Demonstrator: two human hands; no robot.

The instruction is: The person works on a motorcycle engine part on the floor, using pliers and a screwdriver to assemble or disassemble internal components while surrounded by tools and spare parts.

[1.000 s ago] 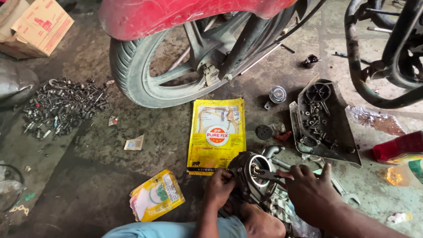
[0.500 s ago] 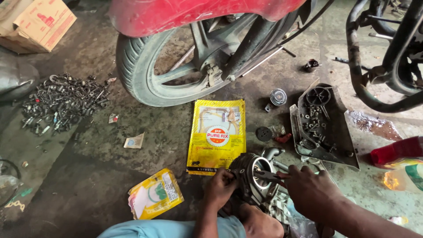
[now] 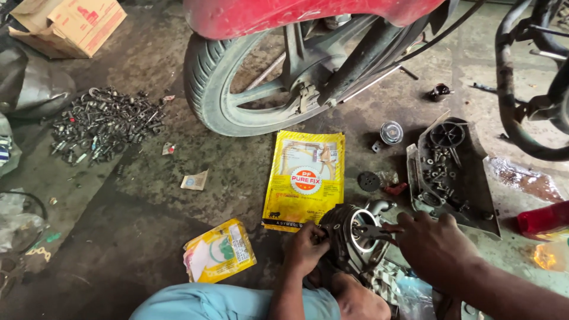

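Low in the frame, just right of centre, a dark ribbed metal cylinder (image 3: 354,237) with a round bright bore sits on the grimy concrete floor (image 3: 148,195). The left hand (image 3: 305,248) grips its finned left side, fingers curled tight against the ribs. The right hand (image 3: 435,244) comes in from the lower right, its fingers pressed together around a slim dark tool (image 3: 370,232) whose tip reaches into the bore.

Just above the cylinder lies a flat glossy yellow packet (image 3: 306,178); a smaller crumpled yellow packet (image 3: 220,251) lies to the lower left. To the right a black plastic cover (image 3: 453,169) holds loose bolts. A heap of greasy bolts and springs (image 3: 104,123) lies at upper left, beside a cardboard box (image 3: 71,25). A treaded rubber tyre (image 3: 204,89) under a red mudguard (image 3: 296,15) fills the top centre.
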